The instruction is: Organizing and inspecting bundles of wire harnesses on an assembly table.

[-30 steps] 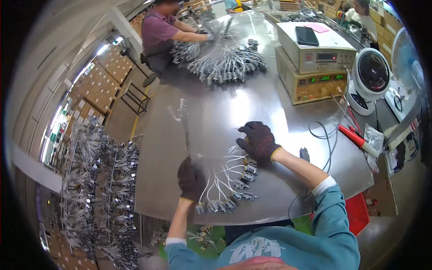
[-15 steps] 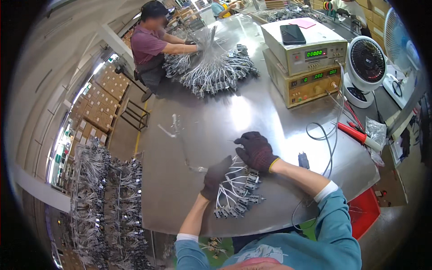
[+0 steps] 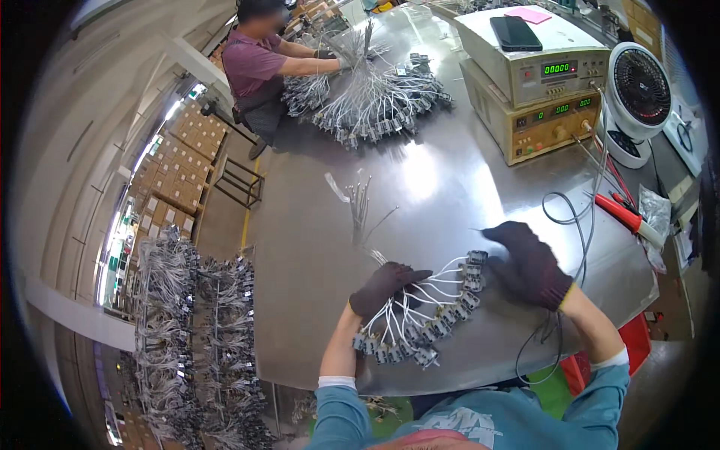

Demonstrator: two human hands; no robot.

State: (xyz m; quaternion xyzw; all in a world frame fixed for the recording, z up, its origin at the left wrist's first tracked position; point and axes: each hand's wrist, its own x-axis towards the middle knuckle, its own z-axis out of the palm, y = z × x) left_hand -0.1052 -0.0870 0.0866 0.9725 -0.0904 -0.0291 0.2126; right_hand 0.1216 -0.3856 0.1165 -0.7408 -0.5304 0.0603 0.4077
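Close to the near edge of the metal surface [image 3: 315, 225], I see a person's two gloved hands at a bunch of white cables [image 3: 405, 316]. The left hand [image 3: 386, 289] lies across the bunch with its fingers closed over the cables, the forefinger reaching out to the right. The cables fan out from under it to gray plugs [image 3: 442, 322], which lie in a curve along the near edge, while their thin far ends point toward the far edge. The right hand [image 3: 529, 262] is just beside the last plugs, its thumb and fingers apart and released; a thin strand shows at a fingertip, too fine to make out.

Toward the far left corner, a co-worker [image 3: 255, 67] in a purple shirt reaches into a big heap of similar cables [image 3: 375, 112]. Nearer the right edge stand two stacked meters [image 3: 555, 124], with a phone [image 3: 516, 34] and pink paper [image 3: 528, 15] on top. Beside them are a round fan [image 3: 639, 82], a red-handled tool [image 3: 619, 214] and a looping gray cord [image 3: 585, 255]. Beyond the left edge hang racks of cables [image 3: 169, 352].
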